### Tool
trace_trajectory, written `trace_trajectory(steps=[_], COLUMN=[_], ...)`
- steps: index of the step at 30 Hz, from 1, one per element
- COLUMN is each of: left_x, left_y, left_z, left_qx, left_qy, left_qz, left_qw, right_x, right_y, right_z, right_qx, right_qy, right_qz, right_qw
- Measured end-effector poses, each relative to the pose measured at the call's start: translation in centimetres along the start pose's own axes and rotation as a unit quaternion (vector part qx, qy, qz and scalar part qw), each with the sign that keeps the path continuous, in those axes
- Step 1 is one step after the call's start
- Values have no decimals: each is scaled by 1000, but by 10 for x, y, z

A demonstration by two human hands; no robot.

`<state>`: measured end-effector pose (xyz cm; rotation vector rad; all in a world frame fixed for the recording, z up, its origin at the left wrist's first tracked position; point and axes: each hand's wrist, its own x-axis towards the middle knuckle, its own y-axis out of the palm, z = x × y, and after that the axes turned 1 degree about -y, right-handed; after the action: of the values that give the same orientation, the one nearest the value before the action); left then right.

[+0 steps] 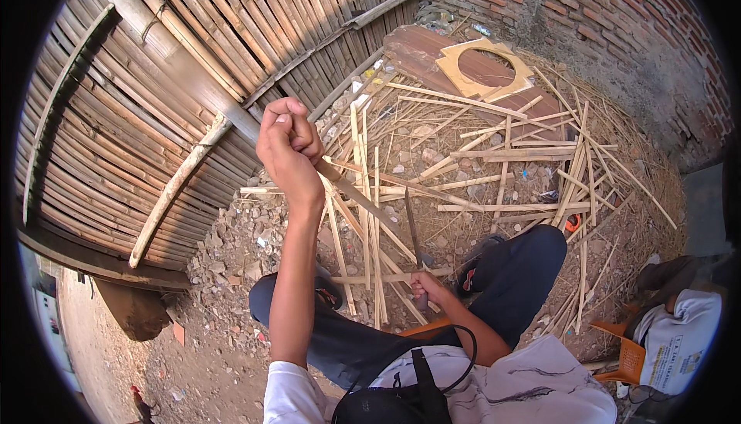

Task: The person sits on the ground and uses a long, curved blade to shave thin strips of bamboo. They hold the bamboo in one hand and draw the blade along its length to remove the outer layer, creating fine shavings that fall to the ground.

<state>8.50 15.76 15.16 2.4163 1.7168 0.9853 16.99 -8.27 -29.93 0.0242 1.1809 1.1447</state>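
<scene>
My left hand (289,146) is raised near the middle, its fingers curled into a fist around a long bamboo piece. A flat brown length of this bamboo piece (359,198) slants from below the fist toward the lower right. How far it reaches past the fist on the other side is hard to make out. Low between my knees, my right hand (432,289) is wrapped round the handle of a long-bladed knife (413,231), its dark blade pointing up and away from me. Pale split bamboo strips (376,239) lie crisscrossed on the ground beyond the knife.
A bamboo-slat wall (116,138) stands on the left, a brick wall (617,15) behind. A brown board (421,57) carries a yellowish panel with a round hole (515,84). Rubble covers the ground. An orange chair (624,358) and seemingly another person are at right; a rooster (141,405) is lower left.
</scene>
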Motion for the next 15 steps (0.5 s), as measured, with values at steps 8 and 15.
trace_trajectory(steps=[8,15], left_x=[5,1], left_y=[8,19], left_z=[-8,-5], left_qx=[75,-40], left_qy=[-51,-100], left_qz=[0,145], left_qw=[996,983], right_x=[-28,-39], right_y=[42,49], right_z=[16,32], right_qx=[-115,20], right_qy=[-118,-181], right_qz=[-72,-42], right_qw=[984,982])
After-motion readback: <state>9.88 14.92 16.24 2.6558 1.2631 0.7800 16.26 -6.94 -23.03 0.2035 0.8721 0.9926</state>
